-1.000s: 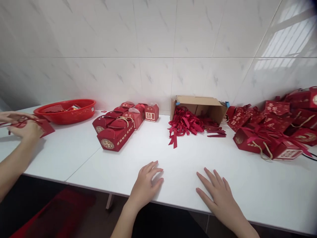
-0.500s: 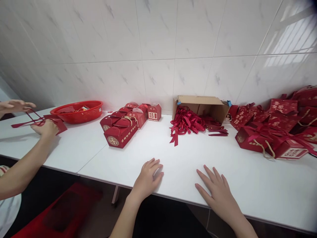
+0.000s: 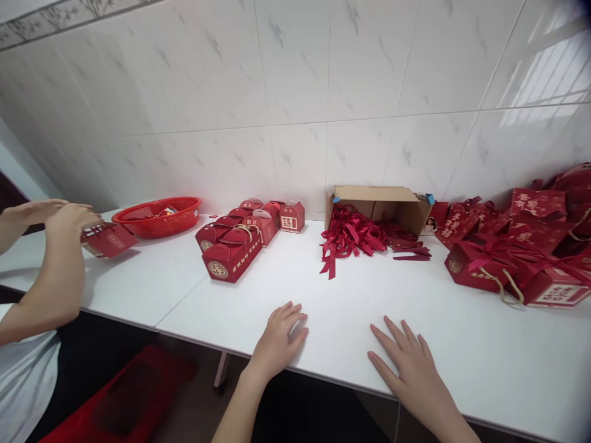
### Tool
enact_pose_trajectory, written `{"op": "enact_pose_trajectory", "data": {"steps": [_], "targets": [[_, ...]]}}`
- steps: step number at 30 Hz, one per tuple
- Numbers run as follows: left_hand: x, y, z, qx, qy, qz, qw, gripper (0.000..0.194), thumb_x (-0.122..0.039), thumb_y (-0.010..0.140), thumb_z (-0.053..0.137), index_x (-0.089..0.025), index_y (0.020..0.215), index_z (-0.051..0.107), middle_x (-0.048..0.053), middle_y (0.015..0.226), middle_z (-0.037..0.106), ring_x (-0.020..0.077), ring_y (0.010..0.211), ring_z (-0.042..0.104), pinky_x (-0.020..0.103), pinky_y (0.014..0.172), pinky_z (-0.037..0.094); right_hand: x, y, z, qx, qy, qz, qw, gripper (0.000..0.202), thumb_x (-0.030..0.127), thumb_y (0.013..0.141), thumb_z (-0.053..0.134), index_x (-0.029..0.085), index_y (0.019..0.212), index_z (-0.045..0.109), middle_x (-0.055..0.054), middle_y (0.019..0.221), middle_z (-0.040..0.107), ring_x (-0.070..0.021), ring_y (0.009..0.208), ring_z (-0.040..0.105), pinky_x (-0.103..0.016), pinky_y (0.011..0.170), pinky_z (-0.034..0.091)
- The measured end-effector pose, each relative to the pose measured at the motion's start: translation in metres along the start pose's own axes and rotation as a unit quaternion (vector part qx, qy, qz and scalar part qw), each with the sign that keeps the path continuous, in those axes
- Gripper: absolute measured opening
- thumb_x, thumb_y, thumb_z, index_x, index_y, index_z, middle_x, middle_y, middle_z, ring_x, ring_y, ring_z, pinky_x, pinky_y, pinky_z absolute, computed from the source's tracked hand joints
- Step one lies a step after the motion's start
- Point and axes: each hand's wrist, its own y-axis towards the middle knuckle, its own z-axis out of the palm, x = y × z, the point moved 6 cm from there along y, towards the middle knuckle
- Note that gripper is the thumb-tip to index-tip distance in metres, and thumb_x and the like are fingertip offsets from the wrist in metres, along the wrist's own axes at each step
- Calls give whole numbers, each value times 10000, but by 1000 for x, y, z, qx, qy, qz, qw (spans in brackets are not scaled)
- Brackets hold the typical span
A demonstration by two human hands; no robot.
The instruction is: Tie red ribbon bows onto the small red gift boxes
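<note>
My left hand (image 3: pixel 281 339) rests on the front edge of the white table (image 3: pixel 341 314), fingers apart and slightly curled, holding nothing. Spread flat on the table to its right is my right hand (image 3: pixel 406 363), also with nothing in it. Beyond my hands lies a heap of dark red ribbons (image 3: pixel 351 232), spilling from a cardboard box (image 3: pixel 376 194) tipped on its side. A group of red gift boxes (image 3: pixel 233 253) stands ahead of my left hand, one with a twine handle. More red boxes (image 3: pixel 538 212), several with ribbons, are piled at the right.
At the left, another person's hands (image 3: pixel 69 218) are at a red box (image 3: pixel 111 241). Behind it is a red plastic basin (image 3: pixel 178 220) with small items inside. A tiled wall (image 3: pixel 295 154) runs along the back, and a red stool (image 3: pixel 124 394) stands below the table.
The view has tilted and shifted slightly. The other person's hands have come together over the red box, which is now more upright. My hands keep nearly the same pose.
</note>
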Motion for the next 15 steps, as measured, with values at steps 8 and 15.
{"op": "enact_pose_trajectory", "data": {"steps": [8,15], "targets": [[1,-1,1,15,7,-13,1000,263,-287,857,519,-243,1080,651,68,1281,595,268,1285,452,512,1041,412,-2,1,4,4,0,-2,1000,526,579,902,356,338,1354,473,-6,1489,340,-337,1397,214,-587,1092,246],[1,-2,2,12,-7,-11,1000,256,-276,854,525,-244,1074,651,74,1284,591,275,1283,449,525,1045,399,-4,-1,5,3,-6,-2,1000,524,574,901,362,338,1355,472,-5,1492,334,-338,1397,215,-583,1090,254]]}}
